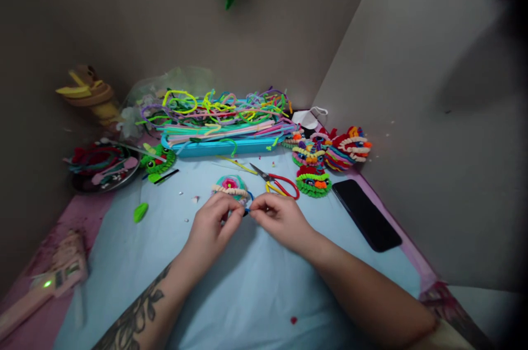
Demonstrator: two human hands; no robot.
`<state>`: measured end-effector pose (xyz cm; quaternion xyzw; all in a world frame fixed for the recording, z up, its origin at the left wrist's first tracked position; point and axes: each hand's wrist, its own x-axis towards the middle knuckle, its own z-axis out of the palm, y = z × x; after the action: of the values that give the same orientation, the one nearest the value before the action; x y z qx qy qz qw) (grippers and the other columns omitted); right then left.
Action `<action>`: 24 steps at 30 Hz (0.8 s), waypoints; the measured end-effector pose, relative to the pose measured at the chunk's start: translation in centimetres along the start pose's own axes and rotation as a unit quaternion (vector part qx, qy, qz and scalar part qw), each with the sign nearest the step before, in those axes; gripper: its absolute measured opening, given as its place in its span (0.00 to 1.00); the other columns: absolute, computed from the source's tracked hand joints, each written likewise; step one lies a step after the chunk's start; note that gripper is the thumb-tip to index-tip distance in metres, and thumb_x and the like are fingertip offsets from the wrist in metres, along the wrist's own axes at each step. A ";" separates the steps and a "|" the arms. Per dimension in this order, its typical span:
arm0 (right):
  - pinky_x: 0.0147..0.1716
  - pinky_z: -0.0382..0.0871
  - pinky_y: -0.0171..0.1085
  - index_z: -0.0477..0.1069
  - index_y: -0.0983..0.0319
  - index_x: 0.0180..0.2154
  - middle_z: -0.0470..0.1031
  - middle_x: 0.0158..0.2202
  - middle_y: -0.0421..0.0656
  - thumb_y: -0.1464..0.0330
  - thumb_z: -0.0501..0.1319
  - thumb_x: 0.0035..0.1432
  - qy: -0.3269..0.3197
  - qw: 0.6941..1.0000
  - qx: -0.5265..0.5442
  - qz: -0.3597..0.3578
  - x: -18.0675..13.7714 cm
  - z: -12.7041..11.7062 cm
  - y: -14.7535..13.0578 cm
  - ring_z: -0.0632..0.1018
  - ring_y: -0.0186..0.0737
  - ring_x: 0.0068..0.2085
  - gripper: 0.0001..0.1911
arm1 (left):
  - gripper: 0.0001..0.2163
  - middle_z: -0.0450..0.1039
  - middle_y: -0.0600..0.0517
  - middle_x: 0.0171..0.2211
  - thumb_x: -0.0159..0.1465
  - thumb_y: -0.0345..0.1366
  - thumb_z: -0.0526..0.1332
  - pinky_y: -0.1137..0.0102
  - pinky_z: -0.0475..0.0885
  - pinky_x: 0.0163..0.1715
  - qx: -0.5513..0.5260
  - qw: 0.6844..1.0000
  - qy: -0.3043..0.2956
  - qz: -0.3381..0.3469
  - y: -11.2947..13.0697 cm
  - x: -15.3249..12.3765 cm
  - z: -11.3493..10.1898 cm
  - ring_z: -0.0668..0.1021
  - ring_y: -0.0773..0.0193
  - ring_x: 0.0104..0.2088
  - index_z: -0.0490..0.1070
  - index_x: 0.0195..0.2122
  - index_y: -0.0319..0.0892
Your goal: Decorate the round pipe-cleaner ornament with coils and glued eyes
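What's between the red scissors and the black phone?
A green-rimmed pipe-cleaner face lies between the scissors and the phone, on the blue cloth. The head view shows it.

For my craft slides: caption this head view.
Left hand and right hand pinch a round pipe-cleaner piece beside red scissors.

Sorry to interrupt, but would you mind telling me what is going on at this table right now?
A person is working with pipe cleaners on a light blue cloth. The left hand and right hand meet fingertip to fingertip, both pinching a blue pipe cleaner at the near edge of a round pipe-cleaner piece. Red-handled scissors lie just beyond, finished colourful pieces and a phone to the right, and a pile of loose pipe cleaners at the back.
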<state>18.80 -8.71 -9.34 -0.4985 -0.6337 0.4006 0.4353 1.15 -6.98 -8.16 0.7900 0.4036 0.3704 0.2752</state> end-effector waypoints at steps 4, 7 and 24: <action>0.22 0.69 0.31 0.71 0.61 0.28 0.73 0.20 0.36 0.67 0.65 0.48 -0.041 0.974 0.177 0.135 0.3 0.3 0.2 0.75 0.32 0.22 0.06 | 0.08 0.70 0.52 0.27 0.62 0.32 0.57 0.72 0.66 0.27 -0.046 0.997 0.029 -0.045 0.6 0.1 0.2 0.72 0.66 0.28 0.70 0.26 0.41; 0.24 0.71 0.32 0.71 0.62 0.28 0.74 0.20 0.36 0.65 0.68 0.45 -0.058 0.957 0.233 0.161 0.5 0.3 0.2 0.76 0.32 0.21 0.10 | 0.08 0.70 0.52 0.27 0.62 0.32 0.57 0.72 0.66 0.27 -0.073 0.994 0.042 -0.063 0.8 0.0 0.3 0.72 0.66 0.28 0.70 0.26 0.41; 0.19 0.58 0.29 0.67 0.62 0.24 0.64 0.19 0.34 0.67 0.63 0.47 -0.035 0.981 0.158 0.104 0.5 0.0 -0.3 0.64 0.27 0.20 0.07 | 0.06 0.76 0.47 0.37 0.61 0.35 0.60 0.73 0.71 0.30 -0.135 0.983 0.052 -0.111 0.5 -0.3 1.4 0.77 0.61 0.39 0.75 0.35 0.41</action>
<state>18.66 -8.26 -8.97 -0.4727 -0.5216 0.5558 0.4422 2.37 -7.71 -8.70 0.6758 0.4485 0.4293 0.3973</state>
